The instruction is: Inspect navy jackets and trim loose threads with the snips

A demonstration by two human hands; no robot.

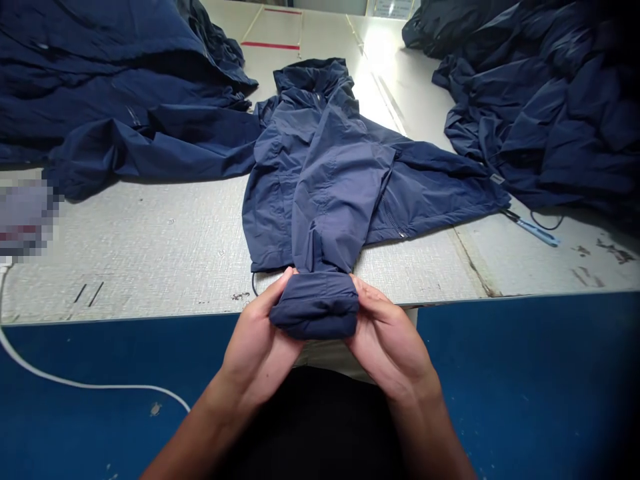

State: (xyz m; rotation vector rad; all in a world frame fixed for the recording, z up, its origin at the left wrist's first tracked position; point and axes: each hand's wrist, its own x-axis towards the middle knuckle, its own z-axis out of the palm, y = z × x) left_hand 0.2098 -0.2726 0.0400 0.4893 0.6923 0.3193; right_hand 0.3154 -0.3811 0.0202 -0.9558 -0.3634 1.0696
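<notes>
- Our left hand (257, 337) and right hand (393, 340) grip one rolled bundle (315, 305) firmly, closed around both ends
- One navy jacket (325, 187) runs far from it
- Two heaps: left heap (100, 87), right heap (545, 113)

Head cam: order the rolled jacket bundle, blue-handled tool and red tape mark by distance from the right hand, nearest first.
From the right hand:
1. Rolled jacket bundle: gripped at the table's near edge.
2. Blue-handled tool: on the table, off to the right.
3. Red tape mark: at the table's far end.
</notes>
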